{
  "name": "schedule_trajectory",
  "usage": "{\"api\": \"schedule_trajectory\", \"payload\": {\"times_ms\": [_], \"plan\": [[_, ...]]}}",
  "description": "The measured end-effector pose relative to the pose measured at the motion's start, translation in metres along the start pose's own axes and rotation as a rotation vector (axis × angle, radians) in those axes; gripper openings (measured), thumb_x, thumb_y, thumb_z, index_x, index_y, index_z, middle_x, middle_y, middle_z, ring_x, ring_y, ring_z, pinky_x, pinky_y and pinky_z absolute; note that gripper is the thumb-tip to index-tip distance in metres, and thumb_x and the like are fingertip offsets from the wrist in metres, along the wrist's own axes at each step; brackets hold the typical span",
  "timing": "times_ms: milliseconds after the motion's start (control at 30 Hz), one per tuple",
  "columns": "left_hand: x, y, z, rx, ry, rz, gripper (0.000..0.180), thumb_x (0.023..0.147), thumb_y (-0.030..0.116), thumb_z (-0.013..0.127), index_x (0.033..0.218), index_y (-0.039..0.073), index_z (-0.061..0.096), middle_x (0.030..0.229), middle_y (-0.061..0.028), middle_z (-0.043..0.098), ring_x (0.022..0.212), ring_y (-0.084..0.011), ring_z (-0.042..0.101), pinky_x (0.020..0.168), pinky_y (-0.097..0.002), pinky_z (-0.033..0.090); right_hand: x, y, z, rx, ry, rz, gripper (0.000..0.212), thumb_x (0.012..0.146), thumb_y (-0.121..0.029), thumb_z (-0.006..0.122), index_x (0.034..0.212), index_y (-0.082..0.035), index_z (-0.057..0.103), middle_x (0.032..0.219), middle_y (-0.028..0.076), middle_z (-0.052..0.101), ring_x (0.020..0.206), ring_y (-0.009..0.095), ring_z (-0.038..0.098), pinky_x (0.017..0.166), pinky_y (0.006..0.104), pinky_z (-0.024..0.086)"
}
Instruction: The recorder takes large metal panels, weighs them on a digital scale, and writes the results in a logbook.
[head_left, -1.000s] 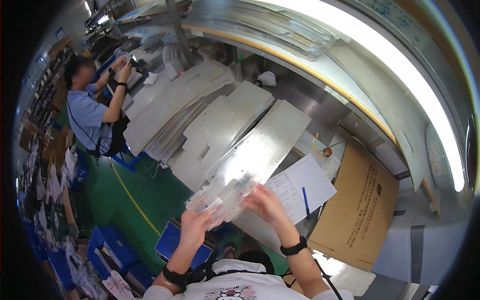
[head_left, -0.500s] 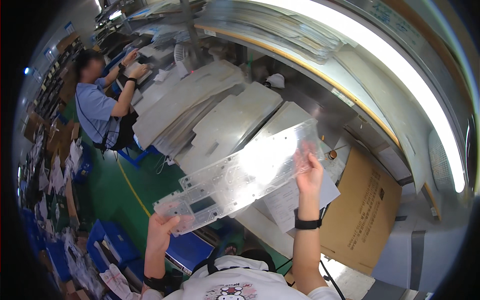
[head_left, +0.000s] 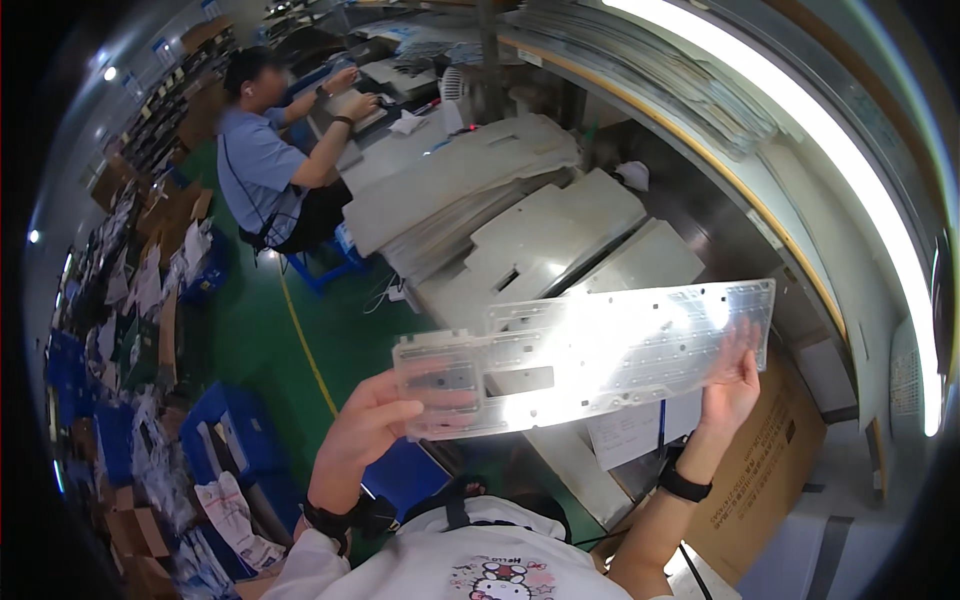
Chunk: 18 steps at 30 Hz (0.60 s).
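Observation:
A long clear plastic panel [head_left: 640, 350] with small holes, a rectangular cut-out and a stepped outline hangs in the air before me, glaring with reflected light. My left hand [head_left: 375, 415] grips its narrower end, thumb on the near face and fingers showing through behind. At the other end my right hand [head_left: 732, 385] holds the edge, its fingers also seen through the plastic. Below the panel, a printed sheet [head_left: 620, 440] with a blue pen [head_left: 661, 425] lies partly covered on the bench.
Stacks of flat grey sheets [head_left: 560, 225] fill the bench beyond the panel. A shelf [head_left: 690, 150] with more sheets runs overhead at right. A large cardboard box [head_left: 770, 480] stands right. Blue bins [head_left: 228, 430] line the left floor. A seated person [head_left: 265, 160] works at far left.
The panel has turned closer to level and come nearer, its right end lowered, both hands still on it. My view has swung left, so the surroundings sit further right.

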<state>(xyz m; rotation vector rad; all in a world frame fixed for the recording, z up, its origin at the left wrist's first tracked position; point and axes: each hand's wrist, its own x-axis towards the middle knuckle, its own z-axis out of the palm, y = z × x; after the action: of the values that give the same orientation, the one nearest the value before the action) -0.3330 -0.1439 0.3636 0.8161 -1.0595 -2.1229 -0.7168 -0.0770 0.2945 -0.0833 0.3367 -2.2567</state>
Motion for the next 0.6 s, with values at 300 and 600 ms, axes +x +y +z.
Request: {"api": "schedule_trajectory", "payload": {"times_ms": [300,600], "plan": [[-0.008,0.004,0.007,-0.076,-0.094,-0.018,0.045,0.078,0.0,0.039,0.121,-0.005,0.027,0.111,-0.0257,0.043,0.098,-0.0347,0.048,0.084,-0.041,0.04,-0.003,-0.011,0.0,-0.033,-0.026,-0.033,0.037,0.085,-0.011,0.024,0.12,-0.002,0.032,0.125,0.015,0.033,0.113,0.028,0.034,0.094,0.0393,0.032],[-0.008,0.008,0.013,-0.144,-0.115,-0.054,0.045,0.078,0.0,0.039,0.12,-0.006,0.027,0.111,-0.0252,0.043,0.099,-0.0347,0.048,0.084,-0.0419,0.04,-0.003,-0.024,-0.013,0.095,-0.234,0.039,0.039,0.086,-0.014,0.021,0.121,0.0,0.03,0.126,0.017,0.029,0.116,0.031,0.03,0.096,0.0424,0.028]]}}
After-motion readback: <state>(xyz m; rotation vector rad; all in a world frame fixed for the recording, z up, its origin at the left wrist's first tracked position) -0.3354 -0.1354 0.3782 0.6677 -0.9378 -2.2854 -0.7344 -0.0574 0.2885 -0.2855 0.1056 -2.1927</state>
